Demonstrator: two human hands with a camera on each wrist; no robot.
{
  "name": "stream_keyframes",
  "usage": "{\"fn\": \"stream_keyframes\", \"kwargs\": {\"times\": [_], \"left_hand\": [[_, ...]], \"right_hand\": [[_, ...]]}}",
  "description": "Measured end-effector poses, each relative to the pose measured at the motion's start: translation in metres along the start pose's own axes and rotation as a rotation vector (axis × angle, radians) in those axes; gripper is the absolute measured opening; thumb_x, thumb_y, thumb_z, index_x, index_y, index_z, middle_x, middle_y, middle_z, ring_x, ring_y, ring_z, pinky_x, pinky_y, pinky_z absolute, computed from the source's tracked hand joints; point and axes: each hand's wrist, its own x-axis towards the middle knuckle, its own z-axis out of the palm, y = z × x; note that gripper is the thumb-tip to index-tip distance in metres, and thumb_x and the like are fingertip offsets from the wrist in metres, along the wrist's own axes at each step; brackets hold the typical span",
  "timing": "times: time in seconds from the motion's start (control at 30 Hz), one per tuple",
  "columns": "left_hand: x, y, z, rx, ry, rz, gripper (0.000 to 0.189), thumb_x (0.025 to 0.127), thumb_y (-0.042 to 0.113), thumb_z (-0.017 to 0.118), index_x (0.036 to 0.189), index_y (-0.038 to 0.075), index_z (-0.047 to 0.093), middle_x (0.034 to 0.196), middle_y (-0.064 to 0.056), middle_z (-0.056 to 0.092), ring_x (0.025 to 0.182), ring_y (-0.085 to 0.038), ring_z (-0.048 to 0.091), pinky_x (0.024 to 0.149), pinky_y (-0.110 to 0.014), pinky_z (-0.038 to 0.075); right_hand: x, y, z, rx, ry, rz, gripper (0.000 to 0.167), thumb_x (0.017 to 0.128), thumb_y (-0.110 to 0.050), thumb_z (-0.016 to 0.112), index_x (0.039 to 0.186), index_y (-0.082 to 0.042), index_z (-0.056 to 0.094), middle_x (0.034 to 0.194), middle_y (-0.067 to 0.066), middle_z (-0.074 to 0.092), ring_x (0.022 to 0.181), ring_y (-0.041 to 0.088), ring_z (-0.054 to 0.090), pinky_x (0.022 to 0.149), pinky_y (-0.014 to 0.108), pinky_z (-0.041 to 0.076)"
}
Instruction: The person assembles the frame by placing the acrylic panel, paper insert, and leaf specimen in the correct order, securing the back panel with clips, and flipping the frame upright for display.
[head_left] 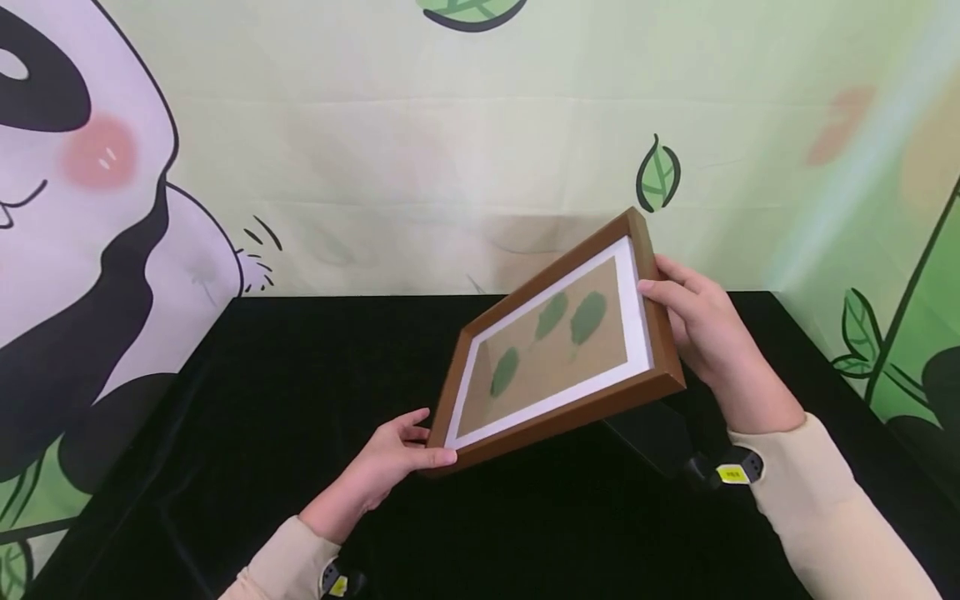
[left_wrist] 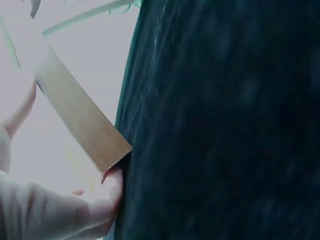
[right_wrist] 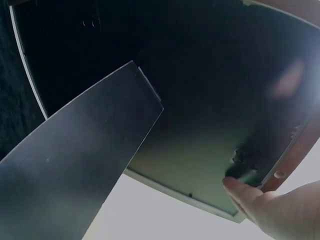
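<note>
A brown picture frame (head_left: 570,400) is held up over the black table, tilted with its right end higher. Behind its glass, a white mat surrounds a tan print with three green leaves. My left hand (head_left: 390,454) grips the lower left corner, thumb on the front. The right hand (head_left: 697,321) holds the right side, its thumb on the front edge and the other fingers behind. In the right wrist view the dark glossy back panel (right_wrist: 195,110) shows, with a flat dark stand leg (right_wrist: 85,145) sticking out from it. The frame's wooden side (left_wrist: 85,110) fills part of the left wrist view.
A black cloth (head_left: 300,358) covers the table. Behind it hangs a pale green backdrop (head_left: 375,150) printed with leaves and a large panda (head_left: 127,250) on the left. Small dark cameras sit on both wrists, below cream sleeves.
</note>
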Motion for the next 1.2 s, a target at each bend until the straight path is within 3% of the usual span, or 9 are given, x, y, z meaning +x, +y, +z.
{"fn": "stream_keyframes", "kwargs": {"times": [0.17,0.43,0.67,0.87,1.0,1.2], "left_hand": [[-0.005,-0.001,0.01,-0.033,0.012,-0.027,0.088,0.077,0.022,0.083,0.145,-0.004,0.034,0.134,-0.029,0.045,0.122,-0.042,0.046,0.101,-0.058,0.039],[-0.012,-0.001,0.03,-0.103,-0.005,-0.034,0.09,0.076,0.017,0.083,0.145,-0.009,0.03,0.129,-0.029,0.045,0.107,-0.032,0.055,0.089,-0.047,0.051],[-0.018,-0.001,0.042,-0.193,-0.069,-0.03,0.091,0.078,0.013,0.081,0.145,-0.013,0.025,0.126,-0.03,0.041,0.097,-0.025,0.058,0.087,-0.041,0.054],[-0.026,0.0,0.052,-0.244,-0.106,-0.05,0.093,0.079,0.012,0.08,0.145,-0.015,0.02,0.123,-0.028,0.039,0.095,-0.023,0.059,0.087,-0.042,0.054],[-0.03,0.0,0.059,-0.264,-0.109,-0.056,0.095,0.079,0.012,0.079,0.145,-0.016,0.016,0.123,-0.028,0.038,0.097,-0.023,0.057,0.088,-0.042,0.053],[-0.036,-0.001,0.064,-0.225,-0.102,-0.056,0.098,0.076,0.016,0.082,0.146,-0.013,0.019,0.124,-0.027,0.039,0.11,-0.034,0.046,0.092,-0.044,0.051]], "right_hand": [[0.01,0.006,-0.01,0.001,-0.015,0.011,0.071,0.097,-0.03,0.05,0.155,-0.012,0.014,0.149,0.016,0.025,0.12,0.023,0.041,0.085,0.019,0.047],[0.024,0.007,-0.023,0.021,-0.061,-0.025,0.065,0.098,-0.031,0.045,0.155,-0.013,0.02,0.139,0.011,0.035,0.109,0.014,0.047,0.086,0.021,0.045],[0.037,0.01,-0.032,0.136,-0.213,-0.08,0.059,0.1,-0.022,0.041,0.153,-0.006,0.021,0.12,0.002,0.058,0.096,0.01,0.062,0.08,0.023,0.053],[0.042,0.011,-0.039,0.139,-0.288,-0.079,0.054,0.102,-0.023,0.039,0.153,-0.013,0.026,0.13,0.003,0.054,0.106,0.012,0.058,0.085,0.024,0.051],[0.043,0.009,-0.039,0.104,-0.278,-0.035,0.053,0.101,-0.027,0.038,0.153,-0.021,0.028,0.138,0.002,0.045,0.116,0.014,0.05,0.091,0.025,0.046],[0.04,0.005,-0.038,0.112,-0.237,0.048,0.051,0.1,-0.035,0.042,0.15,-0.031,0.034,0.144,0.003,0.041,0.116,0.016,0.049,0.089,0.029,0.046]]}}
